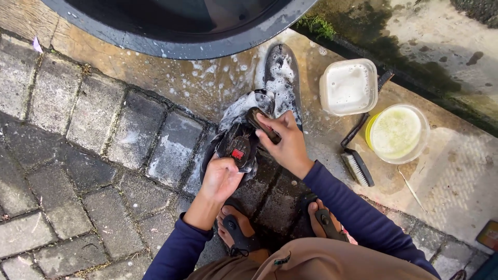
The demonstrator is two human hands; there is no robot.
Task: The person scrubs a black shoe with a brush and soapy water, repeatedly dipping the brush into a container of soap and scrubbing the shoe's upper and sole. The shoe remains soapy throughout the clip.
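The left hand [222, 179] grips the heel end of a dark, soapy shoe [236, 137], fingers wrapped around it, which steadies the shoe and tilts it off the ground so its upper faces the person. The right hand [286, 145] is closed around a small brown brush [262, 124], pressing its bristle side onto the shoe's upper just ahead of the left hand; the grip looks firm, thumb on top of the brush back. White foam coats the shoe's matte, pliable surface.

Just beyond the right hand lies a second dark shoe [282, 70], sole down, flecked with suds. To the right of the right hand sit a square translucent tub [348, 86] of foamy water and a round yellow-rimmed container [397, 134], both within easy reach, with a long-handled brush [357, 167] between them and the hand, bristles up. Beyond both hands curves the rim of a large black basin [179, 49]. The rough paving stones [78, 155] are wet and soapy near the hands.
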